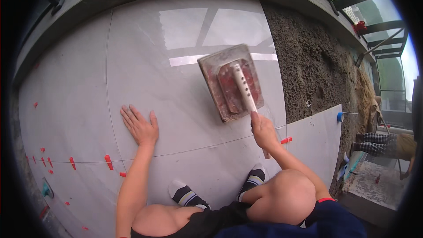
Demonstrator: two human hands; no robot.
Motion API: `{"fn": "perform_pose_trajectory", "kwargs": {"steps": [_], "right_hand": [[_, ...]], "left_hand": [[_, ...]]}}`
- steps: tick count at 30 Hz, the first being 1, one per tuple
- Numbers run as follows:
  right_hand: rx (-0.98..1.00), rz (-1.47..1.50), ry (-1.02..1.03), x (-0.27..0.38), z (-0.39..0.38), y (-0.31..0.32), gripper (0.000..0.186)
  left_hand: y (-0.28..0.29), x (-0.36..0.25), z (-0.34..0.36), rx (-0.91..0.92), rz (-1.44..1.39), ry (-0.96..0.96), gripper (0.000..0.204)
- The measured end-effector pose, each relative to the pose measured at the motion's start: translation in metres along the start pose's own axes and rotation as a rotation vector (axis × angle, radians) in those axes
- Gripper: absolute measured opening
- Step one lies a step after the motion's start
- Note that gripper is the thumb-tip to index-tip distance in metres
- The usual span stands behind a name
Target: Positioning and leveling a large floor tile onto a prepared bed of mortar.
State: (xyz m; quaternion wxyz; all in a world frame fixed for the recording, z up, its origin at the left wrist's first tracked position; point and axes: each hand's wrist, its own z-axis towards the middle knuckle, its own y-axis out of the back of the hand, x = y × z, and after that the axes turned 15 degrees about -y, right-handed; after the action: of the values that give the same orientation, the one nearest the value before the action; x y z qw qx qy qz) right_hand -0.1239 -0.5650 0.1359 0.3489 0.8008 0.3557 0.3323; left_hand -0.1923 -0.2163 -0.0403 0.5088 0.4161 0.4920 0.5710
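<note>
My right hand (263, 132) is closed around the pale, perforated handle of a tile vibrator (229, 81), a square plate tool with a worn red and grey body. The tool is over the right part of a large glossy grey-white floor tile (176, 105); I cannot tell whether it touches the surface. My left hand (142, 125) lies flat on the same tile, fingers spread, close to the joint on its left side. Both my feet in striped socks rest on the nearer tile (216, 176).
Red wedges (109, 162) stand along the tile joints. Rough grey mortar (308, 61) borders the tile on the right. A blue tape roll (340, 117) sits by another tile's edge (315, 136). A suction cup (47, 188) is at lower left. Another person (387, 145) bends over at far right.
</note>
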Motion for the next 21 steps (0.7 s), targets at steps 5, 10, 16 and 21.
{"fn": "perform_pose_trajectory", "kwargs": {"steps": [5, 10, 16, 21], "right_hand": [[0.491, 0.404, -0.151, 0.008, 0.036, 0.023, 0.064], [0.258, 0.550, 0.089, -0.014, -0.007, 0.144, 0.065], [-0.040, 0.432, 0.059, -0.080, 0.000, 0.022, 0.065], [0.439, 0.465, -0.290, -0.069, 0.040, 0.040, 0.059]], "left_hand": [[0.020, -0.016, -0.014, 0.092, -0.101, -0.072, 0.083], [0.021, -0.017, -0.029, 0.111, -0.112, -0.087, 0.083], [0.016, -0.023, -0.049, 0.060, -0.080, -0.069, 0.083], [0.026, -0.021, -0.047, 0.139, -0.123, -0.072, 0.086]]}}
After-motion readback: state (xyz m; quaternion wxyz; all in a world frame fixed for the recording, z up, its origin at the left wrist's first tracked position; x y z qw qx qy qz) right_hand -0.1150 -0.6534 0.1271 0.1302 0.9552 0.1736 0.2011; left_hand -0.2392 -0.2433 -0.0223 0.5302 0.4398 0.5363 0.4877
